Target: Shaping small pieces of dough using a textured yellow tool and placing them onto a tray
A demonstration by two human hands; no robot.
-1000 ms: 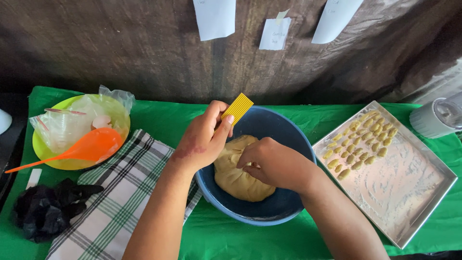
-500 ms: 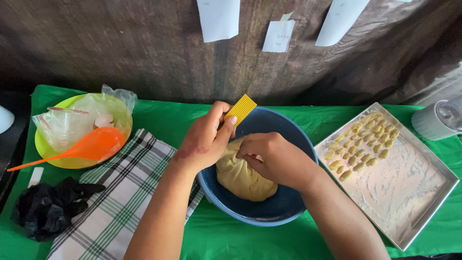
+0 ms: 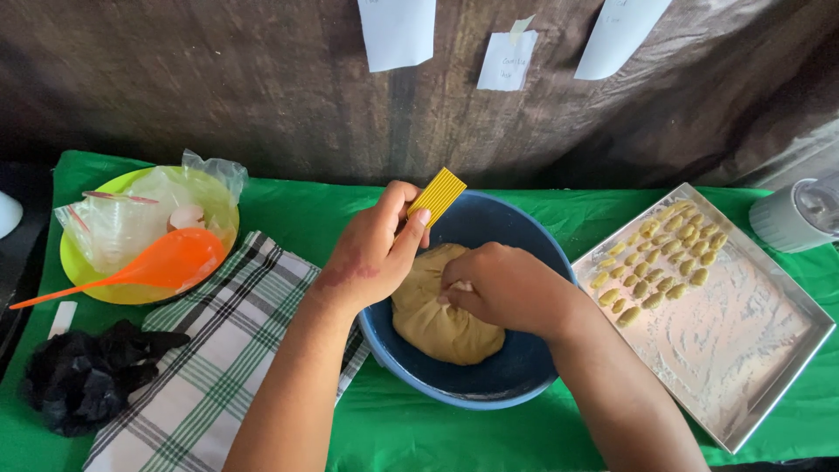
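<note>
A blue bowl stands in the middle of the green tablecloth and holds a lump of tan dough. My left hand hovers over the bowl's left rim and grips a small yellow ridged board between thumb and fingers. My right hand is closed on the top of the dough, pinching it. To the right lies a floured metal tray with several small shaped dough pieces in rows at its far left corner.
A checked cloth lies left of the bowl. Beyond it sit a yellow-green plate with a plastic bag, eggshell and an orange spoon. A black crumpled bag lies front left. A white appliance stands far right. Paper notes hang on the backdrop.
My right hand has closed tighter on the dough's top and shifted slightly. The left hand keeps hold of the ridged board in much the same place.
</note>
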